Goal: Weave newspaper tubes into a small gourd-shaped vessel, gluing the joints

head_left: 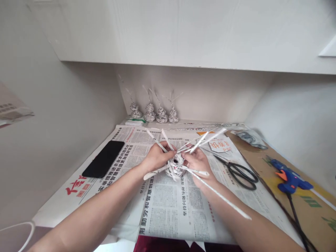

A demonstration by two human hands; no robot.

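Observation:
Between my two hands is a small woven piece of rolled newspaper strips (pixel 175 170), round, with a dark opening at its top. Several paper strips stick out from it in all directions; a long strip (pixel 223 197) reaches down over my right forearm. My left hand (pixel 158 155) grips the piece from the left, thumb near the opening. From the other side my right hand (pixel 196 161) closes on it, fingers at the base of the upper strips. The far fingers of both hands are partly hidden behind the piece.
Newspaper (pixel 168 213) covers the table. A black phone (pixel 103 159) lies left. Black scissors (pixel 240 175), a blue glue gun (pixel 290 176) on cardboard and a plastic bag (pixel 251 139) are right. Several woven gourds (pixel 162 114) stand at the back, beside long paper rolls (pixel 210 126). An overhanging panel (pixel 183 35) is above.

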